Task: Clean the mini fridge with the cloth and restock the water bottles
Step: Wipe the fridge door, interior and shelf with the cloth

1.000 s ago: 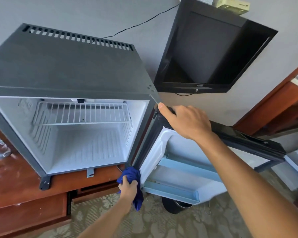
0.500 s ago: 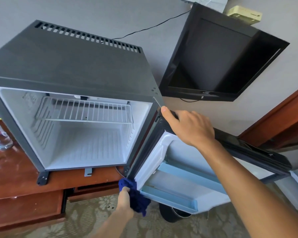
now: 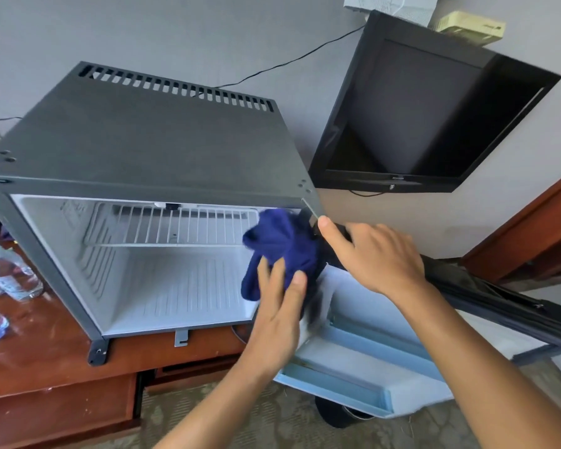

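Observation:
The black mini fridge [image 3: 149,140] stands on a wooden desk [image 3: 46,367], with its white inside empty apart from a wire shelf [image 3: 172,225]. Its door [image 3: 386,361] hangs open to the right. My left hand [image 3: 279,306] presses a dark blue cloth [image 3: 282,244] with straight fingers against the fridge's right front edge, near the top hinge. My right hand [image 3: 379,257] grips the door's top edge, its index finger pointing at the hinge. Clear water bottles [image 3: 10,273] stand on the desk left of the fridge.
A black TV [image 3: 425,108] hangs on the wall at the right, with a cable running behind the fridge. A dark round bin [image 3: 337,413] sits on the patterned carpet under the open door. Wooden furniture [image 3: 531,234] stands at the far right.
My left hand has carried the cloth from the fridge's lower right corner up to the top hinge area. My right hand stays on the door's top edge.

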The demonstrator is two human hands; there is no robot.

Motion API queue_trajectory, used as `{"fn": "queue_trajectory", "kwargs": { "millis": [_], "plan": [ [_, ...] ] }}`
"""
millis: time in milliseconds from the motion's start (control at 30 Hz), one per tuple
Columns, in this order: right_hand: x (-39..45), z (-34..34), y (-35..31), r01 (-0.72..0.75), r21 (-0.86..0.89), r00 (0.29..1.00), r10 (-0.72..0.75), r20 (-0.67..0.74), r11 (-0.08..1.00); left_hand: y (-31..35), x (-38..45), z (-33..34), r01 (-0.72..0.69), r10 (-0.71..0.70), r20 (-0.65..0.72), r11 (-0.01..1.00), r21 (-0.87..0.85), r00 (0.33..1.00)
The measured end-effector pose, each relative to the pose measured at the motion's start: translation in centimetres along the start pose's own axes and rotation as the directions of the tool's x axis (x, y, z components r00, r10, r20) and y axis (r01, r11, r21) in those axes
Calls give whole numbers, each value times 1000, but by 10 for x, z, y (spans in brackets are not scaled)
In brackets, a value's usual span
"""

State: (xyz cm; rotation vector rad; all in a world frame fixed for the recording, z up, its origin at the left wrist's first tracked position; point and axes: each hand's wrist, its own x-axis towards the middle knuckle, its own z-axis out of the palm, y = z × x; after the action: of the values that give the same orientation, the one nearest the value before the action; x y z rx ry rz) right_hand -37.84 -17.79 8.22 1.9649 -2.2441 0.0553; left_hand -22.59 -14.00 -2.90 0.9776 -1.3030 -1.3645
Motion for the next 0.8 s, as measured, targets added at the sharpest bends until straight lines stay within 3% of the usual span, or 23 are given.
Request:
{"fn": "queue_trajectory", "kwargs": {
  "millis": [100, 167, 233, 300, 367, 433, 467, 567, 700, 800],
  "plan": [
    [0, 2, 0, -7, 2, 1000, 7, 0, 1000, 1, 15, 10, -248, 247, 40, 968, 41, 968],
    [1, 3, 2, -4, 0, 1000, 4, -12, 1000, -39, 17, 9, -219, 215, 53, 973, 76, 975],
    [1, 4, 2, 6, 8, 1000, -6, -29, 1000, -91, 7, 3, -68, 64, 61, 995, 69, 996],
    [0, 4, 1, 23, 20, 999, -22, -39, 1000, -149, -11, -4, 183, -182, 58, 983, -2, 982],
    [0, 6, 2, 16, 18, 999, -15, -49, 1000, -204, -26, -10, 436, -435, 28, 900, -18, 900],
    [1, 9, 4, 8, 1, 998, -8, -65, 1000, -235, -32, -9, 646, -649, -9, 759, -82, 761],
    [1, 10, 4, 5, -4, 998, -5, -70, 1000, -240, -33, -10, 681, -686, 2, 722, -120, 728],
    [3, 8, 5, 4, -11, 999, -4, -50, 1000, -230, -32, 0, 676, -690, 6, 707, -209, 724],
    [4, 7, 5, -10, -9, 1000, 10, -15, 1000, -212, -43, 7, 717, -791, -135, 602, -352, 597],
    [3, 6, 4, -19, 2, 1000, 19, -14, 1000, -227, -70, 4, 748, -872, -76, 457, -481, 484]
  ]
}}
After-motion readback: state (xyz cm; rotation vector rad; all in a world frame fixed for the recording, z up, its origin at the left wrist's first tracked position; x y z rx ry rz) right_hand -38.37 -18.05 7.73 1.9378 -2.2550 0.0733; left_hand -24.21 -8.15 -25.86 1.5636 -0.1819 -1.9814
